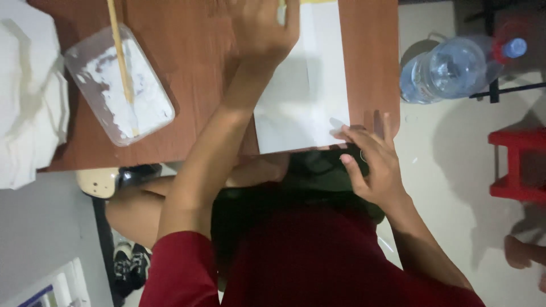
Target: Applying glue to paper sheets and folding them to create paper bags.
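Pressing flat, both hands (264, 28) (372, 165) hold the white paper sheet (307, 91), its long axis running away from the person.

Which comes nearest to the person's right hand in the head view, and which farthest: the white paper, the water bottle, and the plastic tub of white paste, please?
From the right hand:
1. White paper, touched at its near right corner by the fingers.
2. Water bottle, off the table to the right, on the floor.
3. Plastic tub, far left on the table, with a stick in it.
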